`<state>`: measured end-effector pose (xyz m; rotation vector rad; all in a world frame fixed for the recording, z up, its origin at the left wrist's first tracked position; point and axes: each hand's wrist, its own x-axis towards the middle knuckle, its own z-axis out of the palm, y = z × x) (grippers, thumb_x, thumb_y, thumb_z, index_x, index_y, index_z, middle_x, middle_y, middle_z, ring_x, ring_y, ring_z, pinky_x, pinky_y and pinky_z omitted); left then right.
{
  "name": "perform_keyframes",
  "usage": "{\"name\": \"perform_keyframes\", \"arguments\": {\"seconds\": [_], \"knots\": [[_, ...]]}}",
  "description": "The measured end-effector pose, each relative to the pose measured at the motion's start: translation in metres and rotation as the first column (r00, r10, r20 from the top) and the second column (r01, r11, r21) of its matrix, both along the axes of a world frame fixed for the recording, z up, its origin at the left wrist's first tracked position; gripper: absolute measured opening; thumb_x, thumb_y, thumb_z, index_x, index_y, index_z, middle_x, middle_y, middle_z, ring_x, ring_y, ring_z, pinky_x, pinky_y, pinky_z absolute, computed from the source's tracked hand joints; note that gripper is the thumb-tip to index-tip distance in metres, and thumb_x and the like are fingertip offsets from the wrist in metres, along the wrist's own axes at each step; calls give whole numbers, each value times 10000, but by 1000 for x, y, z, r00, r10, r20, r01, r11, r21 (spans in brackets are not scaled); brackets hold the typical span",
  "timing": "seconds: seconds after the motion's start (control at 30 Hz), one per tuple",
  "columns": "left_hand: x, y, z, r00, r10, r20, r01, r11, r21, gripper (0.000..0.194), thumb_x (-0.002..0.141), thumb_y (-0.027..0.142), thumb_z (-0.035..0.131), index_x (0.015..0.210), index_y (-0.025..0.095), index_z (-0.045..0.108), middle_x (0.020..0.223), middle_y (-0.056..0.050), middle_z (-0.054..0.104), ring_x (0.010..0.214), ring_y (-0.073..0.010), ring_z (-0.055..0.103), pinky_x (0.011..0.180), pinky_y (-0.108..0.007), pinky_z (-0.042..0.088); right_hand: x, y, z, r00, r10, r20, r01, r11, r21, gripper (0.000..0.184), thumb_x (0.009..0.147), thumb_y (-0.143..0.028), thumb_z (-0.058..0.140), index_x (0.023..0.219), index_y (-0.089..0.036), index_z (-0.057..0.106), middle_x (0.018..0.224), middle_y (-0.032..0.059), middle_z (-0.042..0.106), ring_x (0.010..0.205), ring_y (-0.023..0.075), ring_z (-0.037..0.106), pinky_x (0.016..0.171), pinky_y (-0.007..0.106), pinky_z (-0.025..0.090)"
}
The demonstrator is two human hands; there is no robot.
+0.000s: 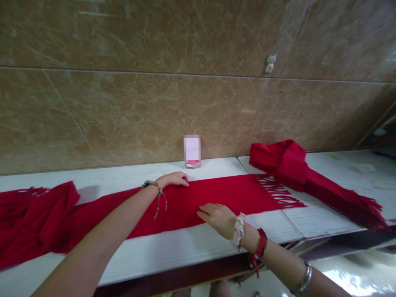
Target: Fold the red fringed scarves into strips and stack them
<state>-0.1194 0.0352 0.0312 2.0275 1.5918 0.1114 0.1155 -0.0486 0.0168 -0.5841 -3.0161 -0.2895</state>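
Note:
A long red scarf (229, 192) with a fringed end is spread lengthwise on a white wood-grain surface (173, 251). My left hand (173, 179) is at its far edge, fingers bent and closed on the cloth; the fingertips are partly hidden. Over the near edge, my right hand (218, 216) is open, its fingers stretched out and lying on the fabric. Toward the left, the red cloth becomes a loose, rumpled heap (34, 222) with some fringe showing.
A folded red scarf (281, 165) lies at the right, its fringed tail hanging toward the front edge. A small pale card or phone-like item (192, 150), blurred out, leans against the brown marbled wall (139, 111). A white cat-shaped hook (270, 64) is fixed higher up.

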Motion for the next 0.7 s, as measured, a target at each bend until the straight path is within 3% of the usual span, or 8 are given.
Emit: {"name": "perform_keyframes", "arguments": {"seconds": [0.17, 0.3, 0.53, 0.7], "knots": [[24, 22, -1, 995, -8, 97, 15, 997, -73, 235, 580, 365, 600, 689, 157, 593, 578, 33, 523, 571, -122, 431, 545, -227, 308, 6, 2, -9, 994, -21, -103, 37, 988, 152, 129, 829, -132, 481, 809, -165, 605, 808, 51, 636, 751, 166, 570, 582, 272, 443], [28, 24, 5, 981, 33, 193, -6, 990, -139, 229, 564, 380, 608, 596, 157, 566, 526, 42, 469, 535, -107, 372, 516, -231, 261, 10, 1, -16, 982, 27, -189, 26, 962, 271, 155, 817, -117, 496, 700, -165, 585, 631, 22, 584, 609, 140, 525, 495, 256, 368], [29, 15, 22, 900, 161, 405, -87, 977, -196, 312, 552, 451, 624, 658, 172, 533, 610, 43, 481, 594, -107, 406, 537, -217, 275, 28, 5, 3, 923, 153, -353, -6, 923, 385, 181, 837, -103, 435, 920, -135, 594, 604, 15, 553, 558, 132, 474, 472, 265, 315], [55, 24, 42, 814, 192, 548, -102, 976, -191, 315, 532, 423, 661, 651, 165, 528, 622, 36, 514, 600, -103, 441, 562, -217, 315, 49, 7, 17, 896, 128, -425, 46, 925, 376, 245, 838, -100, 408, 991, -141, 594, 595, 10, 537, 537, 130, 462, 475, 265, 317]]}}
